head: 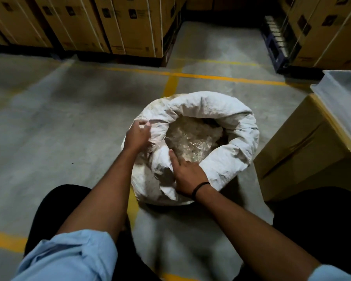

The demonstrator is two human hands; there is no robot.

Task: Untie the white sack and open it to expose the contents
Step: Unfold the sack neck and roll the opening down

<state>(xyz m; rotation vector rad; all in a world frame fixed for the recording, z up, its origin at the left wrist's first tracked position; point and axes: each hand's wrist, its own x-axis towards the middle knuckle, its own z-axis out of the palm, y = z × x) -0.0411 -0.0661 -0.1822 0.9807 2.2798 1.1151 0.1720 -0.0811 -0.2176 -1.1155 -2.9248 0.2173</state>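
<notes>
A white woven sack (229, 126) stands on the concrete floor in front of me. Its mouth is wide, with the rim rolled down into a thick collar. Inside lies a pale, crinkled mass of clear plastic packets (193, 138). My left hand (137, 135) pinches the rolled rim on the sack's left side. My right hand (187, 175) lies on the near rim, its index finger stretched toward the contents and its other fingers curled into the fabric. A black band circles my right wrist. No tie string shows.
A brown cardboard box (304, 151) stands close to the right of the sack, with a clear plastic tray (340, 98) on top. Strapped cartons (130, 23) on pallets line the back. Yellow floor lines (170, 86) cross the concrete. My dark-trousered knees flank the sack.
</notes>
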